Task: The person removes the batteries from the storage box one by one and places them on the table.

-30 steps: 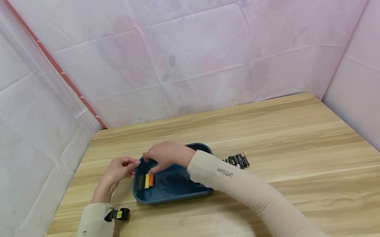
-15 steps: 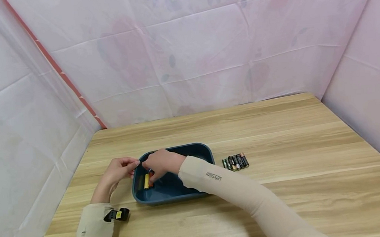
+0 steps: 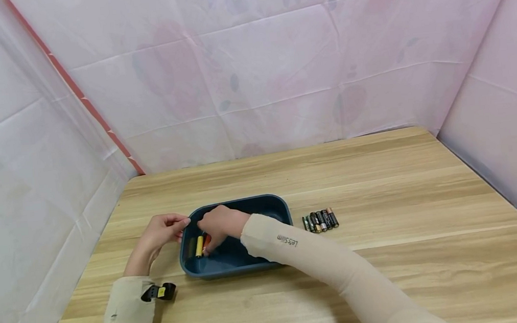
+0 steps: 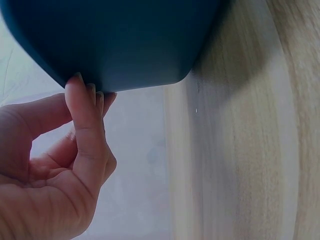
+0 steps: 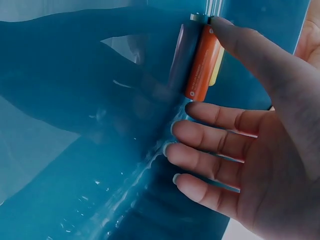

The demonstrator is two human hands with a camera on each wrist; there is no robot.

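Batteries being touched inside a blue tray

The orange battery (image 5: 201,64) is being touched by the relaxed right hand (image 3: 218,225); the blue tray (image 3: 263,210) corner is being pinched in the left hand (image 3: 160,231) grip.

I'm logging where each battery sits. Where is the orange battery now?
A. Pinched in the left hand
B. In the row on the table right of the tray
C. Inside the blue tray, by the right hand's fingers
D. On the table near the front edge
C: the orange battery lies inside the blue tray, beside the right hand.
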